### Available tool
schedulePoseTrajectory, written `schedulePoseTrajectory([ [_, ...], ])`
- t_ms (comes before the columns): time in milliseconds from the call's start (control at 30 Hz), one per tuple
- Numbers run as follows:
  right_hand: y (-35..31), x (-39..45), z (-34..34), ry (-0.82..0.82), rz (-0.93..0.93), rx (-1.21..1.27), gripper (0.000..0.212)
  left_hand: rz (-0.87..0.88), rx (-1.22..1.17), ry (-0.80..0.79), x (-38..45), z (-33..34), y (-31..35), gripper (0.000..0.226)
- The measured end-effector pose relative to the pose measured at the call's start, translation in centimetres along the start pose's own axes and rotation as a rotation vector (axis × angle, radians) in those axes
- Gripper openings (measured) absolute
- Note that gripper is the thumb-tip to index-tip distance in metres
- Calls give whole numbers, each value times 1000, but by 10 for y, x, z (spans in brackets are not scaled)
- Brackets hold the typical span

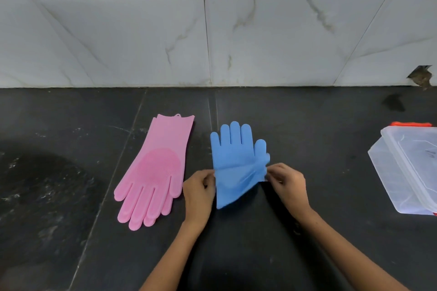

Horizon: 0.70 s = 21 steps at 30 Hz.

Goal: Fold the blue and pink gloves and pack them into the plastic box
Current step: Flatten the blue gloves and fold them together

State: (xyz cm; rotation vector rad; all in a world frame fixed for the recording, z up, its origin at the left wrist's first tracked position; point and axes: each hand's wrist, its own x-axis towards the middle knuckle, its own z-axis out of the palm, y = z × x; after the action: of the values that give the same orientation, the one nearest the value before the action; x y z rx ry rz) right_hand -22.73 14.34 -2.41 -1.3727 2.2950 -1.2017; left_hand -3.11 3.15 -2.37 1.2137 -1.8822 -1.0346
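Note:
A blue glove [236, 160] lies in the middle of the dark counter, fingers pointing toward the wall, its cuff end lifted and creased. My left hand [198, 192] pinches its left edge and my right hand [287, 184] pinches its right edge near the thumb. A pink glove [157, 170] lies flat to the left, fingers toward me, cuff toward the wall, its scrubbing pad facing up; a second pink layer shows under it. A clear plastic box [399, 177] with its lid lying on it sits at the right edge.
The black stone counter [71, 196] ends at a grey marble-tiled wall [212, 42] behind the gloves. Something orange [410, 123] shows behind the box. A chipped hole in the wall [422, 77] is at the far right.

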Motion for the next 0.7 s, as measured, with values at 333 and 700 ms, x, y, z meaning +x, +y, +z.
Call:
schedulePoseTrajectory([
  [333,-14,8,11,46,343,56,7,-252,-18,98,12,16,10,10],
  [700,-30,-3,36,105,205,-181,51,232,444,94,-7,34,14,41],
])
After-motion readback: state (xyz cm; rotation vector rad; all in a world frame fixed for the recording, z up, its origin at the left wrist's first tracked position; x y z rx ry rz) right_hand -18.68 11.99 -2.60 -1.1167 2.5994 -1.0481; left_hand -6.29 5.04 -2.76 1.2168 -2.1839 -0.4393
